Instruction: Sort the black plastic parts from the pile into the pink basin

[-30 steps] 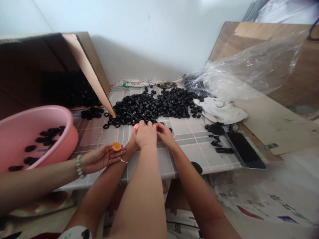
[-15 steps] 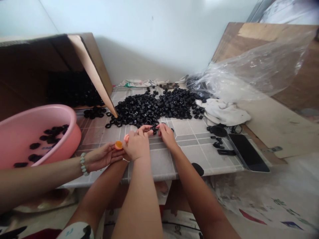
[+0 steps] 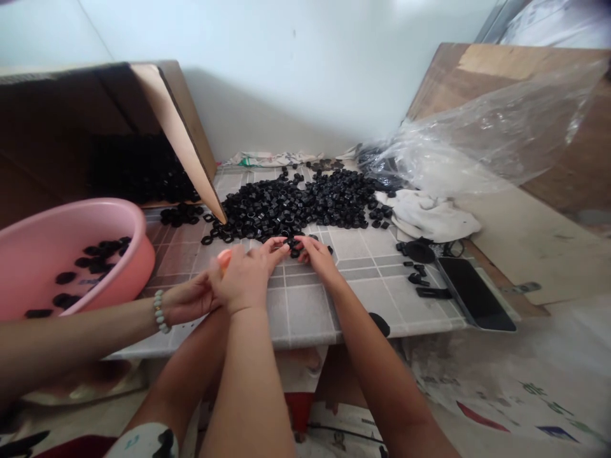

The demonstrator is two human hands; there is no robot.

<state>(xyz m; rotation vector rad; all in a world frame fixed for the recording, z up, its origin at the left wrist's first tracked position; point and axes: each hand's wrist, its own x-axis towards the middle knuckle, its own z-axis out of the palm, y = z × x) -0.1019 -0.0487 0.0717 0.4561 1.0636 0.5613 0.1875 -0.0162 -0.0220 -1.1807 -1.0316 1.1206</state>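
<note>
My left hand (image 3: pixel 275 248) is mostly hidden behind a co-worker's right hand. Its fingertips close on a small black plastic part (image 3: pixel 290 243) at the near edge of a large heap of similar parts (image 3: pixel 281 207). My right hand (image 3: pixel 316 254) meets it from the other side, fingers pinched at the same part. A few more black pieces lie under these fingers. Just to the left, the co-worker's right hand (image 3: pixel 241 280) is blurred over an orange cap-like thing (image 3: pixel 224 257). The co-worker's left hand (image 3: pixel 191 299), with a bead bracelet, is beneath it.
A pink basin (image 3: pixel 140 235) with several black parts stands left, before an open cardboard box (image 3: pixel 203 165) of dark pieces. To the right are a white cloth (image 3: pixel 415 216), a phone (image 3: pixel 472 292), black bits and clear plastic film (image 3: pixel 496 140). The table edge runs below my forearms.
The co-worker's right hand has shifted left and down onto the orange thing, which was held more openly before. My own hands stay at the heap's near edge, fingers moving slightly.
</note>
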